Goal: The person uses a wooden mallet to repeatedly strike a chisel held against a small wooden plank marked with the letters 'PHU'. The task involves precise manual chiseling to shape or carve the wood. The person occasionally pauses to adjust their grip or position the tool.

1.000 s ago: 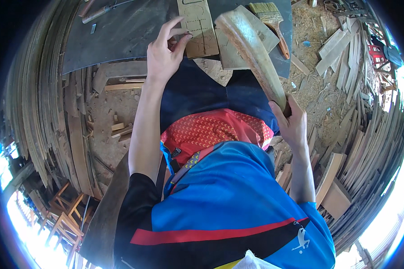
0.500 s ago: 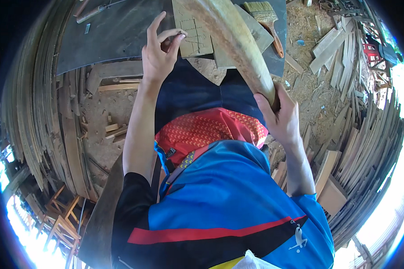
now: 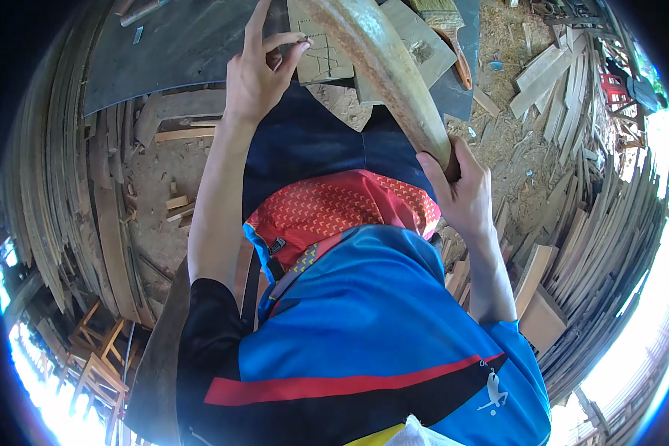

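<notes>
My right hand (image 3: 461,186) grips the lower end of a long, worn, pale wooden bar (image 3: 394,82), which angles up over the boards to the top edge. My left hand (image 3: 262,78) pinches something small and dark, too small to name, beside a pale board (image 3: 328,63) with penciled lines and rows of small marks; its index finger is raised. A square wooden block (image 3: 431,48) lies partly behind the bar. A wide brush (image 3: 461,63) with an orange handle lies to its right, on the dark worktop (image 3: 149,67).
A tool (image 3: 143,15) lies at the worktop's upper left. Stacked planks (image 3: 67,186) line the left side; loose boards (image 3: 535,82) and a long plank pile (image 3: 602,267) are on the right. Wooden chairs (image 3: 100,357) stand lower left; a red chair (image 3: 615,88) upper right.
The bar has risen toward the top edge and shifted left, covering more of the marked board. My right hand has moved left and slightly up; my left hand has shifted up and left, still pinched.
</notes>
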A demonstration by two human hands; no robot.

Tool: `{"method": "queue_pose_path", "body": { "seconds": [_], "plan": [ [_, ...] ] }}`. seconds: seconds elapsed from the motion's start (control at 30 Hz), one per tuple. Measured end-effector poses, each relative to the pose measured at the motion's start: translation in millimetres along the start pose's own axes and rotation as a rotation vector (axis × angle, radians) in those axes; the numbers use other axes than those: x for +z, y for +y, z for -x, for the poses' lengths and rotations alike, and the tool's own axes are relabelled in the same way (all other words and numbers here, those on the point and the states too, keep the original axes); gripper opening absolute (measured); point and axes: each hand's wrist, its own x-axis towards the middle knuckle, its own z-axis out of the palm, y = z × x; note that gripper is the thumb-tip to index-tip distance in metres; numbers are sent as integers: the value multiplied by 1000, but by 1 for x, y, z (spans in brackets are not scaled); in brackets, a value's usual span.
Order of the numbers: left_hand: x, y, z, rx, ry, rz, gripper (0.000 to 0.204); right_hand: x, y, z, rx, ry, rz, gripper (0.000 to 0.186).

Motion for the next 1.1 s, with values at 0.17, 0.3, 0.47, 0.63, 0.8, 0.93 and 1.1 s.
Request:
{"method": "queue_pose_path", "body": {
  "seconds": [0.17,0.3,0.47,0.63,0.8,0.93,1.1],
  "plan": [
    [-8,-12,2,197,23,-63,88,10,18,1,-64,-55,111,44],
    [-2,-16,4,-73,-32,-69,101,4,7,6,-68,-43,112,44],
    [4,-11,2,20,20,-25,99,12,5,5,-140,69,98,43],
    [3,-10,1,29,29,-13,104,-3,6,2,-130,0,128,41],
    [1,-3,4,-61,22,36,96,2,0,3,-136,92,146,42],
    [-10,-7,18,-53,154,169,59,-1,9,-4,-133,-9,295,44],
    [-25,-15,39,-169,194,165,25,-9,-18,3,-79,101,58,42]
  ]
}}
